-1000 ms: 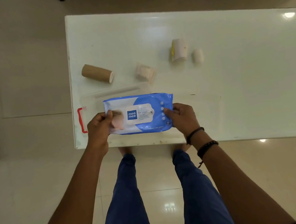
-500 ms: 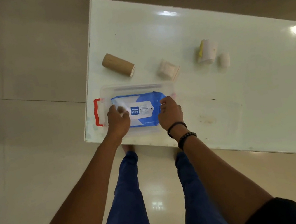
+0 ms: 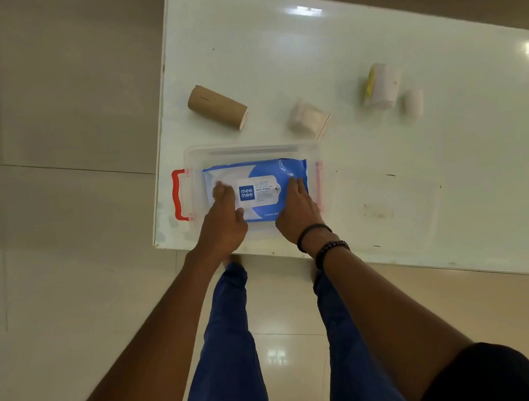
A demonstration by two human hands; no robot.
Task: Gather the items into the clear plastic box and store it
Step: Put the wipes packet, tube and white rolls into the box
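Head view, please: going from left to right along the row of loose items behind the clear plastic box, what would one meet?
Brown cardboard tube → small wrapped whitish packet → white roll with a yellow end → small white roll. All four lie on the white table, outside the box.

Both arms extended forward and downward, roughly parallel, with the forearms bare. The left hand (image 3: 223,222) was palm-down, fingers (image 3: 223,191) curled loosely and pointing away from the body, the fingertips pressed flat. The right hand (image 3: 296,212) was likewise palm-down, its fingers extended forward and held together. Neither hand was closed in a grasp. The right wrist carried two dark bands, one thin and one beaded. Both legs, in blue trousers, stood beneath the arms.
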